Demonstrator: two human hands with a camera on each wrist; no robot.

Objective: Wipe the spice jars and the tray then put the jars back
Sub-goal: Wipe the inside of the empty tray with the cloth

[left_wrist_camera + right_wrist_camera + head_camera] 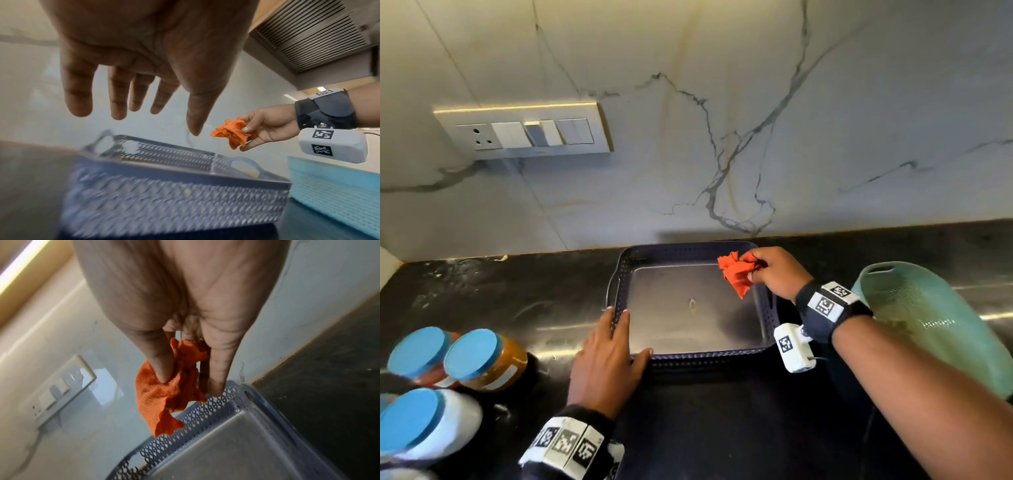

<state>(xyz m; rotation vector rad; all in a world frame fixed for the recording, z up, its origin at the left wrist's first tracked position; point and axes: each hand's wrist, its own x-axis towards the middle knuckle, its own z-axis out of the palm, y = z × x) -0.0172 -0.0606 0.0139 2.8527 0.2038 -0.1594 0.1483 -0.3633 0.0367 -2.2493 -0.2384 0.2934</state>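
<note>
A dark blue perforated tray (768, 308) (174, 199) (207, 415) stands on the black counter against the wall, with nothing in it but a small speck. My left hand (616, 339) (131, 104) has its fingers straight over the tray's near left corner, the thumb by the front rim. My right hand (774, 270) (265, 128) (185, 369) pinches a crumpled orange cloth (738, 275) (232, 133) (166, 394) above the tray's far right corner. Blue-lidded spice jars stand at the left: an orange one (486, 359), a red one (419, 356) and a white one (424, 428).
A pale green perforated basket (928, 325) (333, 191) lies close to the tray's right side. A switch plate (524, 132) (59, 391) is on the marble wall behind. The counter's left part (500, 298) lies between the jars and the wall.
</note>
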